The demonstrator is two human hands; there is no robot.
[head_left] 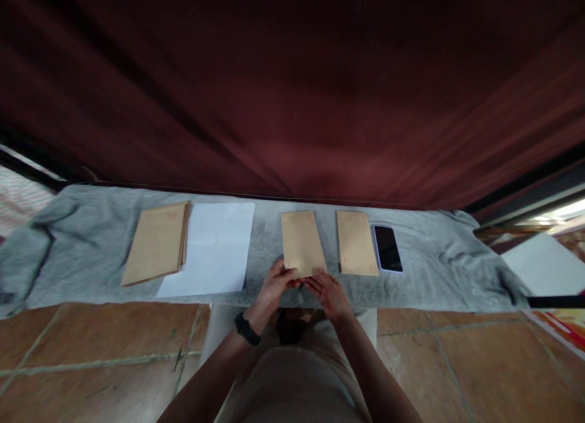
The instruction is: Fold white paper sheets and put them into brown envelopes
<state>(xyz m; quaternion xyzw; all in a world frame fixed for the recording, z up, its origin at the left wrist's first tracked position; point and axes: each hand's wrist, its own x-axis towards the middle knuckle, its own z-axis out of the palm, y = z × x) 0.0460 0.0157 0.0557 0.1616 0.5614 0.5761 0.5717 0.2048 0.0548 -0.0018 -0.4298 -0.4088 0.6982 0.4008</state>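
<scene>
A brown envelope (301,241) lies on the grey cloth (91,240) straight ahead of me. My left hand (276,283), with a black band on the wrist, pinches its near left corner. My right hand (329,292) rests with fingers stretched flat on the near right edge. A second brown envelope stack (355,242) lies just right of it, and a dark phone (387,248) lies beside that.
A thicker stack of brown envelopes (158,243) and white sheets of paper (212,247) lie on the left of the cloth. A dark red curtain (292,88) hangs behind. Tiled floor (91,356) runs below. Another white sheet (543,264) sits at far right.
</scene>
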